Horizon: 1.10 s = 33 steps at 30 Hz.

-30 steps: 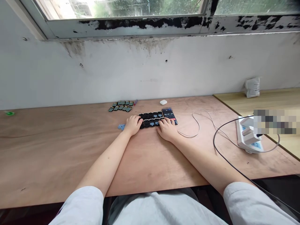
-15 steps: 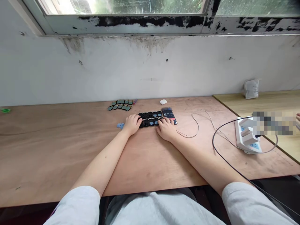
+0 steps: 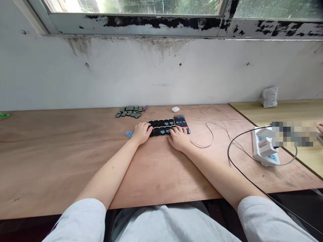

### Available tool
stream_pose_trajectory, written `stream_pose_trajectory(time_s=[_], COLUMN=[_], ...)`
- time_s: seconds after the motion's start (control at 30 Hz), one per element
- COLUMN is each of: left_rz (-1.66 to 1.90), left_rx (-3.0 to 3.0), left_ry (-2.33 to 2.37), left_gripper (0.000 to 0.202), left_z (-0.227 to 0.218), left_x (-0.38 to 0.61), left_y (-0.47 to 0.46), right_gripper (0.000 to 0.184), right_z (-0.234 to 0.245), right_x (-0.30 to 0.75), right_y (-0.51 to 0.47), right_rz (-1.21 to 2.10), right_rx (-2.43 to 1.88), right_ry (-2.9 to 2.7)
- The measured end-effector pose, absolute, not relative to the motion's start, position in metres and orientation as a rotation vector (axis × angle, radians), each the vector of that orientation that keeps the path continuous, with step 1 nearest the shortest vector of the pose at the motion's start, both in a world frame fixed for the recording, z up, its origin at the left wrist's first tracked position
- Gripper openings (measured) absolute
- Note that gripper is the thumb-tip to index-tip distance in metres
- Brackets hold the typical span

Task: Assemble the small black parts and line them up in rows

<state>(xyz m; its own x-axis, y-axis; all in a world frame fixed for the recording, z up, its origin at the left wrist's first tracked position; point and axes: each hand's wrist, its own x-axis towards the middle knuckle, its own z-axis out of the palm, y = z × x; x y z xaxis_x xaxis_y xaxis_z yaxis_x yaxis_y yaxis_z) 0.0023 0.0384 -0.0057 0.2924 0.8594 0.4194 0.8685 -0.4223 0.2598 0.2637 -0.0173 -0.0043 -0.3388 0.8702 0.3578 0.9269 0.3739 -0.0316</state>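
Two rows of small black frames with pale blue centres (image 3: 162, 127) lie far out on the wooden table (image 3: 63, 158). My left hand (image 3: 141, 133) rests at the left end of the rows, its fingers curled down onto the end pieces. At the right end my right hand (image 3: 178, 137) lies with its fingers bent over the pieces. What the fingertips grip is too small to make out. A dark phone showing a timer (image 3: 182, 124) lies just behind my right hand.
Several green-grey chips (image 3: 130, 112) and a red-tipped pen (image 3: 145, 108) lie near the wall. A small blue bit (image 3: 129, 133) sits left of my left hand. A white earbud case (image 3: 175, 109), a white cable (image 3: 214, 132), a black cable (image 3: 233, 164) and a power strip (image 3: 264, 148) lie to the right.
The view has tilted slightly; both hands stay on the rows of black pieces with only tiny finger shifts. The phone timer has counted on.
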Motion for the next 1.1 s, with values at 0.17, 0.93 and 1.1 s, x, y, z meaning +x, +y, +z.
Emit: stream_pose_trajectory(time_s=[0.17, 0.93, 1.1], left_rz=[-0.796, -0.735, -0.716], left_rx=[-2.508, -2.535, -2.540], left_ry=[-1.656, -1.450, -1.497], left_gripper=[0.040, 0.033, 0.032], left_z=[-0.007, -0.002, 0.000], left_x=[0.002, 0.005, 0.006], left_y=[0.038, 0.001, -0.007], right_gripper=[0.034, 0.037, 0.037], right_z=[-0.005, -0.002, -0.002], right_x=[0.263, 0.264, 0.264], right_y=[-0.018, -0.021, -0.021], right_rz=[-0.276, -0.256, -0.244], right_rx=[-1.564, -1.598, -1.599], right_ry=[-2.316, -2.334, -2.347])
